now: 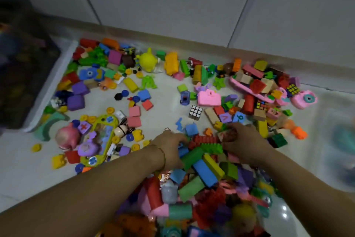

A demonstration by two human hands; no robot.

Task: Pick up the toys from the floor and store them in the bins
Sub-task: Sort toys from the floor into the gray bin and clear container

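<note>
Plastic bricks, foam blocks and small figures, the toys [203, 173] to be stored, were pictured strewn over a pale tiled floor [165, 91] along the wall, with none yet lifted clear. The left hand [171, 148] and right hand [243, 140] were set at opposite ends of a run of red and green bricks [205, 143], fingers curled round it, apparently so that a whole clump could be gathered in one scoop rather than piece by piece. A dark bin [23, 67], blurred at the left edge, was placed just beside the spread, presumably to keep the carry short. The toys were shown bright, hard-edged and thoroughly mixed, a puzzle cube [195, 112] and pink toy camera [209, 98] among them.
</note>
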